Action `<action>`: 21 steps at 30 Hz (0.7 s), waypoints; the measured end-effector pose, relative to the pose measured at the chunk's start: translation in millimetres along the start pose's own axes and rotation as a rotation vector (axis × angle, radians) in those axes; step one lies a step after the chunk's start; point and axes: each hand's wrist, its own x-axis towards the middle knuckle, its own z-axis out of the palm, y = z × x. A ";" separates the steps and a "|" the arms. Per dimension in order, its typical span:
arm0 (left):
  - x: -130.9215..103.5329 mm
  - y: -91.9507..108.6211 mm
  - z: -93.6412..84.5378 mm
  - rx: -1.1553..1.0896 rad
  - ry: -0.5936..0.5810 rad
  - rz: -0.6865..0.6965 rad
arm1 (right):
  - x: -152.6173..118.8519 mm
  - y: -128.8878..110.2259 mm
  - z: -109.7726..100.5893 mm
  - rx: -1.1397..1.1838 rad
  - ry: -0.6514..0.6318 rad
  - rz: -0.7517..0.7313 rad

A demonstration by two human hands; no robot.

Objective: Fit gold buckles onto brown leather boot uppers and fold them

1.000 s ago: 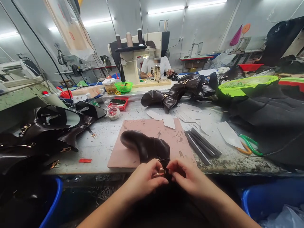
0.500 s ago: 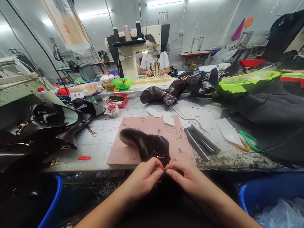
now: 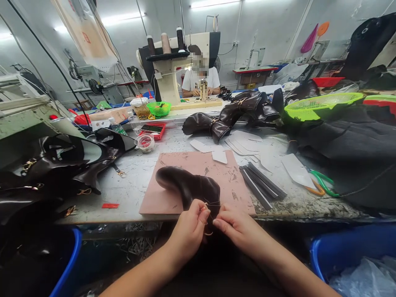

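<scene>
A dark brown leather boot piece [image 3: 188, 183] lies on a pink board [image 3: 151, 198], its near end hanging toward me between my hands. My left hand [image 3: 193, 222] pinches gold-coloured hardware at the boot's near end. Close on its right, my right hand [image 3: 233, 225] is closed at the strap area, thumb against fingers; what it grips is too small and dark to make out. A thin line, like thread, runs across the leather just above my fingers. A gold ring shows below my left fingertips.
Brown boot pieces [image 3: 86, 161] are heaped at left, others [image 3: 235, 111] beyond the board. Dark strips [image 3: 262, 185], white cut pieces [image 3: 219, 156] and green-orange scissors [image 3: 324, 183] lie nearby. Blue bins [image 3: 315, 251] stand below the table edge. A person [image 3: 201, 80] sits behind a sewing machine [image 3: 168, 76].
My left hand has risen slightly and turned, uncovering gold hardware and a ring below it. My fingertips, close together before, are now a little apart.
</scene>
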 end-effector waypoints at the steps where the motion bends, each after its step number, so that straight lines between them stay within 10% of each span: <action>1: 0.4 -1.8 2.1 -0.031 0.021 0.001 | 0.4 0.3 -0.3 0.011 -0.003 -0.005; 17: 7.2 -5.7 -4.5 -0.317 0.082 -0.129 | -0.2 12.5 0.3 -0.027 -0.029 -0.074; 21: 8.5 4.7 -21.8 0.028 0.058 -0.030 | -0.4 12.9 -1.5 -0.142 -0.012 -0.030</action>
